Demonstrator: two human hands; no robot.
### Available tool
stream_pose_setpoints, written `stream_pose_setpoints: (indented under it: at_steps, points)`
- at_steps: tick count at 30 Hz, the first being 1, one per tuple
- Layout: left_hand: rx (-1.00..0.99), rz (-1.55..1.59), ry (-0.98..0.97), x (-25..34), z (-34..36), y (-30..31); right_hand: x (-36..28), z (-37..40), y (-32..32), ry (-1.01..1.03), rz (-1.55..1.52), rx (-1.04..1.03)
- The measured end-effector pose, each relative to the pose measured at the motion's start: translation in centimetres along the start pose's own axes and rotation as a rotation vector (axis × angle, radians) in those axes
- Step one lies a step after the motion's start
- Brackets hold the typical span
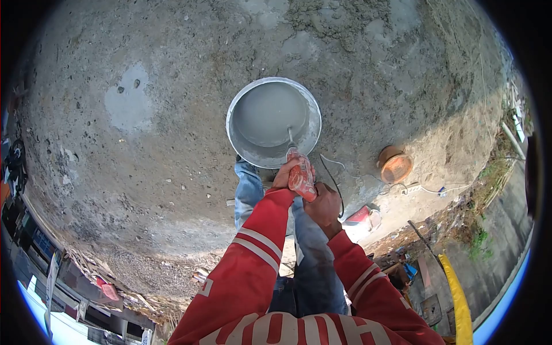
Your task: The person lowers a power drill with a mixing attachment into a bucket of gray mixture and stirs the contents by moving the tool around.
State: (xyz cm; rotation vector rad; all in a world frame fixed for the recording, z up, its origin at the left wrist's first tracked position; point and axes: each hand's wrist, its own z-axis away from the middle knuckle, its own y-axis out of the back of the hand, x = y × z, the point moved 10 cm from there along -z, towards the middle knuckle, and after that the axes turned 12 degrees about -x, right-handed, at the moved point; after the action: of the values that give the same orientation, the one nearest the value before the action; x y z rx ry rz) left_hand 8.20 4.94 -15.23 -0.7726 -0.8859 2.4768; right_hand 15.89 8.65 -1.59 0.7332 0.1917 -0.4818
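Both my hands hold a red power drill (pixel 301 175) fitted with a mixing shaft (pixel 291 138) that dips into grey slurry in a round metal bucket (pixel 241 141). My left hand (pixel 283 175) grips the drill's left side. My right hand (pixel 325 204) grips its rear handle. The bucket stands on the concrete ground just in front of my jeans-clad legs (pixel 248 192). My sleeves are red with white stripes. The mixing end is sunk in the slurry and hidden.
A black cable (pixel 332 181) runs from the drill to the right. An orange bucket (pixel 395 165) lies on its side at right, near a white cord (pixel 443 188). A red and white bag (pixel 361 218) sits by my right foot. Rubble lines the ground's edges.
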Motion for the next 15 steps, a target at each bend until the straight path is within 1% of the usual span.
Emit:
stream_pose_setpoints:
  at_steps: [4, 7, 9, 12, 13, 15]
  points:
    - [-0.029, -0.094, -0.012, 1.3, -1.3, -1.4, -0.6, -1.5, 1.5, 0.019, 0.038, -0.047]
    - [-0.065, -0.127, -0.044, 3.1, -2.0, -2.6, -2.3, -3.2, 3.2, 0.072, 0.035, 0.004]
    - [-0.117, -0.062, -0.118, 4.8, -2.2, -3.9, -3.6, -4.3, 3.9, 0.088, 0.039, 0.003]
    - [-0.168, 0.018, -0.155, 6.7, -1.9, -5.7, -4.9, -5.7, 3.9, 0.114, 0.051, -0.020]
    - [-0.166, 0.017, -0.157, 7.1, -1.6, -6.2, -5.3, -6.1, 3.5, 0.127, 0.058, -0.043]
    - [-0.094, -0.036, -0.245, 8.7, -0.9, -6.2, -5.6, -6.8, 2.9, 0.118, 0.059, -0.077]
